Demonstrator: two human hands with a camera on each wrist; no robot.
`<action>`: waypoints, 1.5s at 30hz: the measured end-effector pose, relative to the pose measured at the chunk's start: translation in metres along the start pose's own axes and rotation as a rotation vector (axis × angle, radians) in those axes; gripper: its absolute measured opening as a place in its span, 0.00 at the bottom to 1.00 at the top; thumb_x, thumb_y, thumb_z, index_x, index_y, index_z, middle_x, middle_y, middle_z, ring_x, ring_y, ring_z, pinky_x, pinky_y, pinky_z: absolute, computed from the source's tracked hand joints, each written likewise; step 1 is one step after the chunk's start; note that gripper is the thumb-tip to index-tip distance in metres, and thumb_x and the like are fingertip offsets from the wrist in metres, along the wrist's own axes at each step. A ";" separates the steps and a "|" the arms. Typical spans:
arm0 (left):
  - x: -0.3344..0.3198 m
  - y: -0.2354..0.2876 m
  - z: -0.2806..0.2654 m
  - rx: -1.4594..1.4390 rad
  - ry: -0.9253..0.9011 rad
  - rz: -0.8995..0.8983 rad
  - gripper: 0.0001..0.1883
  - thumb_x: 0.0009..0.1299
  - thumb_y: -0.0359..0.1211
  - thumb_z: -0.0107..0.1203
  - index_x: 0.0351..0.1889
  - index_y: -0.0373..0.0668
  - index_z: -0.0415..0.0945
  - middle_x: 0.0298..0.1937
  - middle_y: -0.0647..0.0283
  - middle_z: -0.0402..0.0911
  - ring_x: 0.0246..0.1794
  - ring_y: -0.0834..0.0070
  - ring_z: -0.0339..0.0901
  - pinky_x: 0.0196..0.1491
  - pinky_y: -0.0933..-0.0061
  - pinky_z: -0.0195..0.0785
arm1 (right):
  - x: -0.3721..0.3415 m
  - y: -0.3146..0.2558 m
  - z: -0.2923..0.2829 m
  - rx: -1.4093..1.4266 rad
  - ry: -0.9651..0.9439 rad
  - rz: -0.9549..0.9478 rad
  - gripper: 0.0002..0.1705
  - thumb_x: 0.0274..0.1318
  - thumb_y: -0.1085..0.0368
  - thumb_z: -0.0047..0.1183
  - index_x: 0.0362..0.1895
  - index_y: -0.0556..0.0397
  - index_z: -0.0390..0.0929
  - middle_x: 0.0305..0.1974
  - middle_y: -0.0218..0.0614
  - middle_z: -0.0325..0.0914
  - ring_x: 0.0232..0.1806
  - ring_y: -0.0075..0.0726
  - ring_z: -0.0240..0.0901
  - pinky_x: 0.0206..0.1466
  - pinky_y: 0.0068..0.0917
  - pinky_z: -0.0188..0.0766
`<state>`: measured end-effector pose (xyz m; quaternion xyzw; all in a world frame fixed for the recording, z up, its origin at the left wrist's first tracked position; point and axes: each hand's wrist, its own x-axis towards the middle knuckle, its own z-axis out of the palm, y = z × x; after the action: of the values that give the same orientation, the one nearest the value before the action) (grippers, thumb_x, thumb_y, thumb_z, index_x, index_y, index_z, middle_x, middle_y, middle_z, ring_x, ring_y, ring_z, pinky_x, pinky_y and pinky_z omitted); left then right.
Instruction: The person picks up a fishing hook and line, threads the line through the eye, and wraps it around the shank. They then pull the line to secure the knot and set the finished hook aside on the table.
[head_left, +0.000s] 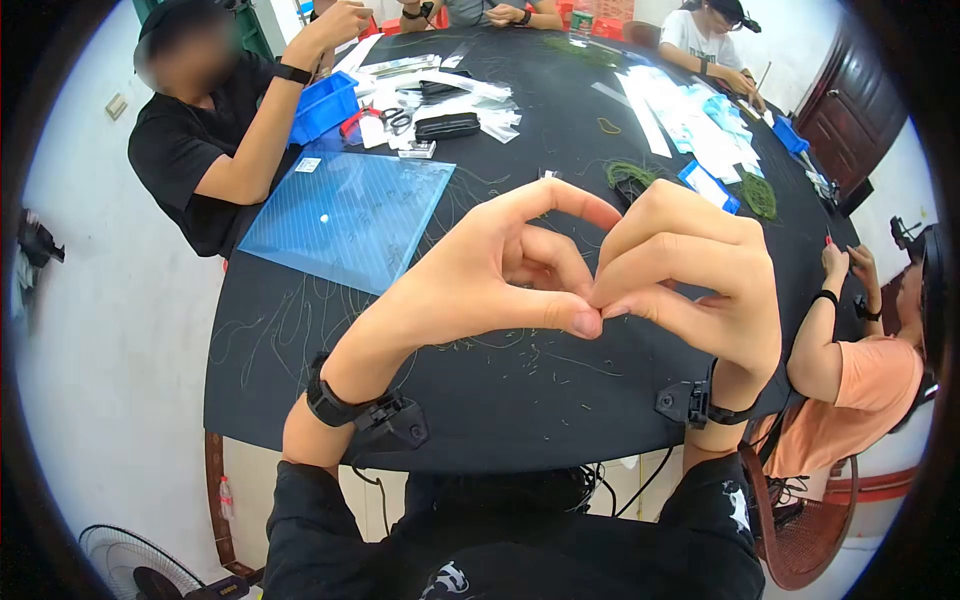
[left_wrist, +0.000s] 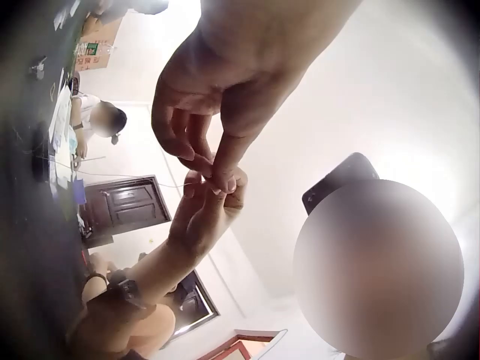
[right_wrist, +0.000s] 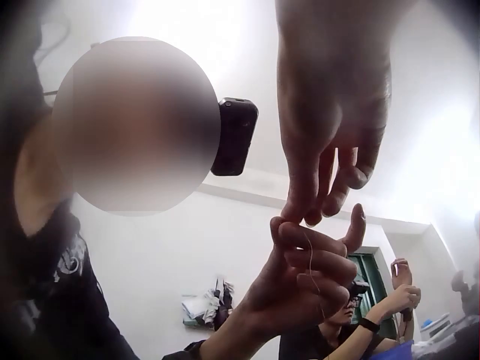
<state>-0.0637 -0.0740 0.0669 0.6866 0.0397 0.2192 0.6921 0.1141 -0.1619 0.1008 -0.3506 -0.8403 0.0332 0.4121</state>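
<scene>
Both hands are raised over the black table, their thumb tips meeting. The left hand [head_left: 470,265] pinches between thumb and fingers, with its index finger arched above. Opposite it, the right hand [head_left: 705,265] has its thumb and bent fingers pinched together. A thin pale thread [right_wrist: 311,266] hangs from the joined fingertips across the left hand's fingers [right_wrist: 319,260] in the right wrist view. In the left wrist view the thread [left_wrist: 135,177] runs sideways from the pinch of the left hand [left_wrist: 229,97] and right hand [left_wrist: 204,217]. Its ends cannot be traced.
A blue translucent board [head_left: 345,215] lies at the left, with loose threads beside it. Beyond are scissors [head_left: 398,121], a black pouch [head_left: 447,127], a blue bin [head_left: 325,105] and plastic bags. Green cord bundles [head_left: 758,195] lie at the right. Several people sit around the table.
</scene>
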 end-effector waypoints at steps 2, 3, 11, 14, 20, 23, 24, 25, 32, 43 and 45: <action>0.000 0.001 -0.001 -0.020 -0.001 -0.029 0.31 0.56 0.26 0.63 0.56 0.33 0.60 0.32 0.61 0.80 0.33 0.81 0.78 0.39 0.83 0.70 | 0.000 -0.002 0.000 -0.001 -0.012 0.040 0.09 0.31 0.72 0.63 0.24 0.53 0.79 0.24 0.29 0.74 0.25 0.26 0.66 0.21 0.20 0.57; 0.000 0.001 -0.003 -0.014 -0.007 -0.037 0.31 0.56 0.25 0.63 0.56 0.33 0.60 0.33 0.60 0.81 0.34 0.80 0.78 0.40 0.82 0.70 | -0.001 -0.002 0.000 -0.007 -0.023 0.052 0.08 0.32 0.73 0.62 0.24 0.53 0.79 0.24 0.29 0.74 0.25 0.26 0.66 0.20 0.19 0.56; 0.003 -0.008 0.001 -0.026 0.009 0.055 0.26 0.62 0.32 0.60 0.55 0.32 0.62 0.30 0.62 0.79 0.36 0.80 0.76 0.40 0.82 0.68 | 0.000 -0.005 -0.005 0.021 -0.033 0.161 0.06 0.35 0.74 0.58 0.24 0.55 0.78 0.23 0.30 0.74 0.22 0.24 0.65 0.18 0.16 0.54; 0.000 -0.001 0.012 -0.185 0.103 -0.015 0.25 0.63 0.32 0.58 0.55 0.33 0.62 0.27 0.66 0.76 0.32 0.83 0.73 0.35 0.83 0.65 | -0.002 -0.008 -0.006 0.042 0.012 0.348 0.04 0.40 0.75 0.56 0.26 0.57 0.76 0.25 0.30 0.73 0.24 0.18 0.66 0.22 0.13 0.57; -0.015 0.014 0.026 0.479 0.431 0.200 0.20 0.58 0.27 0.62 0.49 0.36 0.71 0.17 0.81 0.51 0.16 0.92 0.45 0.22 0.87 0.33 | 0.001 -0.015 -0.001 0.210 0.147 0.599 0.03 0.48 0.74 0.55 0.28 0.61 0.75 0.28 0.29 0.72 0.27 0.16 0.66 0.25 0.11 0.61; -0.015 0.010 0.031 0.886 0.561 0.443 0.19 0.53 0.25 0.66 0.43 0.39 0.76 0.16 0.79 0.57 0.15 0.92 0.46 0.20 0.86 0.34 | 0.002 -0.017 0.002 0.309 0.162 0.630 0.04 0.49 0.73 0.55 0.29 0.62 0.74 0.28 0.31 0.72 0.25 0.16 0.66 0.23 0.11 0.62; -0.014 0.008 0.032 0.966 0.595 0.520 0.18 0.51 0.24 0.67 0.41 0.40 0.78 0.16 0.79 0.60 0.15 0.91 0.46 0.19 0.86 0.35 | 0.003 -0.019 0.004 0.344 0.178 0.644 0.05 0.49 0.72 0.55 0.29 0.62 0.74 0.27 0.31 0.72 0.24 0.16 0.66 0.22 0.12 0.62; -0.013 0.006 0.032 1.046 0.635 0.595 0.16 0.49 0.23 0.68 0.38 0.41 0.80 0.15 0.78 0.62 0.15 0.91 0.47 0.19 0.85 0.35 | 0.003 -0.021 0.006 0.378 0.193 0.659 0.05 0.49 0.72 0.55 0.29 0.62 0.74 0.27 0.32 0.72 0.23 0.16 0.66 0.21 0.12 0.62; -0.016 0.007 0.026 1.078 0.677 0.708 0.14 0.49 0.19 0.66 0.35 0.38 0.80 0.16 0.76 0.63 0.15 0.90 0.47 0.19 0.84 0.35 | 0.008 -0.030 0.013 0.580 0.301 0.740 0.07 0.50 0.70 0.55 0.30 0.63 0.74 0.25 0.35 0.73 0.19 0.18 0.65 0.19 0.11 0.61; -0.020 0.016 0.031 0.985 0.649 0.598 0.12 0.51 0.19 0.64 0.34 0.37 0.79 0.16 0.77 0.60 0.15 0.91 0.47 0.21 0.84 0.35 | 0.002 -0.026 0.021 0.469 0.369 0.477 0.05 0.52 0.73 0.52 0.30 0.64 0.73 0.28 0.37 0.71 0.23 0.20 0.66 0.20 0.12 0.63; -0.021 0.017 0.031 0.994 0.647 0.603 0.12 0.51 0.19 0.63 0.34 0.37 0.79 0.16 0.76 0.61 0.15 0.91 0.47 0.21 0.84 0.36 | 0.002 -0.027 0.021 0.498 0.377 0.484 0.04 0.51 0.74 0.53 0.30 0.63 0.73 0.27 0.38 0.71 0.23 0.21 0.67 0.19 0.12 0.62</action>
<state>-0.0756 -0.1108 0.0802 0.8047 0.1479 0.5537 0.1549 0.0826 -0.1758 0.0977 -0.4277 -0.6092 0.2674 0.6120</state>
